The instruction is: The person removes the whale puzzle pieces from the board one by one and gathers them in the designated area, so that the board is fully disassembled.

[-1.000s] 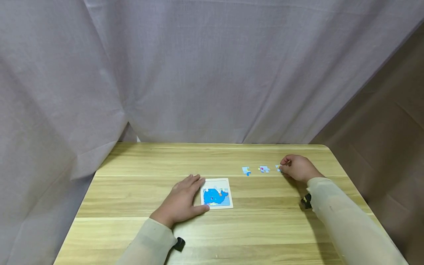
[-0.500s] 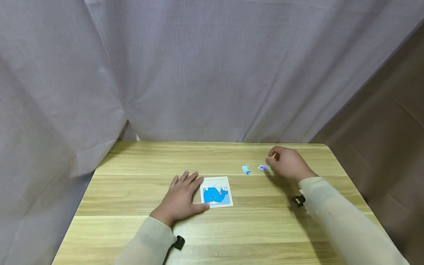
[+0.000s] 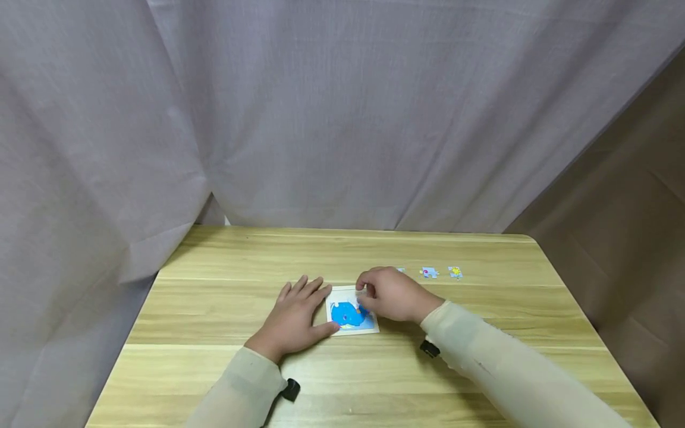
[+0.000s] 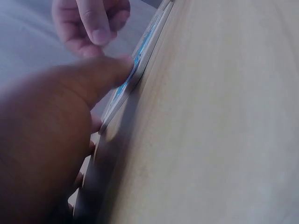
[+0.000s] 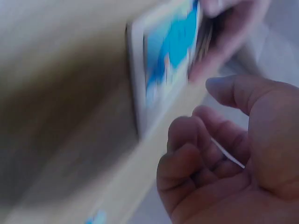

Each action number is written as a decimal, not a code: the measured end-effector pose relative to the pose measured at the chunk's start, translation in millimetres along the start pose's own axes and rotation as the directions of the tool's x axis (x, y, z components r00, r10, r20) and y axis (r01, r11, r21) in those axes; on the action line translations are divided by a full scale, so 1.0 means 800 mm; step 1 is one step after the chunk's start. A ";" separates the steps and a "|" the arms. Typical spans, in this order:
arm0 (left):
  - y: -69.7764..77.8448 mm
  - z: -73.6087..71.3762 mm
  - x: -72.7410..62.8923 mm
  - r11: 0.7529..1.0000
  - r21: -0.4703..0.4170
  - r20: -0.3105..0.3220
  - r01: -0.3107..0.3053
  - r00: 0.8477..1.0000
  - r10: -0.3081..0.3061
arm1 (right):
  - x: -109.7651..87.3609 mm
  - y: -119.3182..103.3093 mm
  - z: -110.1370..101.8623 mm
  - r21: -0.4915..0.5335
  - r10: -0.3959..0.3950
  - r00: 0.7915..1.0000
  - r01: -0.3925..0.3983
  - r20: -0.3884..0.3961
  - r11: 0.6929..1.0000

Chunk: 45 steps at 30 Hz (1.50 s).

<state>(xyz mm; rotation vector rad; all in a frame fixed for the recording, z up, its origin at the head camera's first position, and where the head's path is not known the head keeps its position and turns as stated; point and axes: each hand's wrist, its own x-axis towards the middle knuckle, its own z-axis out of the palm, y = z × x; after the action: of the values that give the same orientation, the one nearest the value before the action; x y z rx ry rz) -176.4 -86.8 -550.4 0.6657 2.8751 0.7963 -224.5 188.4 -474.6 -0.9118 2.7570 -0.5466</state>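
Observation:
A small square jigsaw puzzle [image 3: 350, 324] with a blue whale picture and a pale frame lies flat on the table. At its left edge my left hand [image 3: 293, 321] rests with fingers spread, index finger near the far corner and thumb [image 4: 105, 74] on the near corner. Over the puzzle's right side hovers my right hand [image 3: 398, 295], fingers loosely bent. The right wrist view shows its thumb [image 5: 233, 91] apart from its fingers, with no piece visible between them. Behind that hand lie a flower piece [image 3: 455, 272], a piece with a pink mark [image 3: 429, 272] and a partly hidden piece [image 3: 401, 270].
The wooden table [image 3: 214, 255] reaches back to a grey curtain [image 3: 321, 119]. A darker cloth [image 3: 631, 238] hangs along the right side. The three loose pieces lie in a row toward the table's back right.
My right hand has left the flower piece and swung left to the puzzle. That piece now shows fully on the table. My left hand stays at the puzzle's edge.

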 end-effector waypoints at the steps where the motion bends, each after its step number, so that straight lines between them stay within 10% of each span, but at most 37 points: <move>1: 0.000 -0.001 0.000 1.000 -0.001 -0.002 -0.003 1.000 0.003 | 0.003 -0.007 0.006 -0.001 -0.019 1.000 0.019 0.022 1.000; 23: 0.004 0.000 0.001 1.000 0.013 -0.017 -0.015 1.000 0.015 | 0.012 -0.028 0.058 0.048 -0.039 0.999 0.038 0.008 0.998; 35: 0.003 -0.001 0.000 1.000 -0.009 -0.030 -0.020 0.999 0.020 | 0.023 -0.039 0.048 0.114 0.093 0.988 -0.107 0.120 0.988; 45: 0.002 -0.002 0.000 1.000 0.003 -0.034 -0.018 0.999 0.018 | 0.015 -0.036 0.055 0.066 -0.040 0.995 0.034 0.088 0.997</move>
<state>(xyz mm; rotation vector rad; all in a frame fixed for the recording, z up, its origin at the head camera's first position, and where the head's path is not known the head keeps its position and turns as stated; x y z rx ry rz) -176.3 -86.4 -548.2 0.6859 2.9054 0.8144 -206.0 147.1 -503.6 -0.9503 2.6325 -0.5831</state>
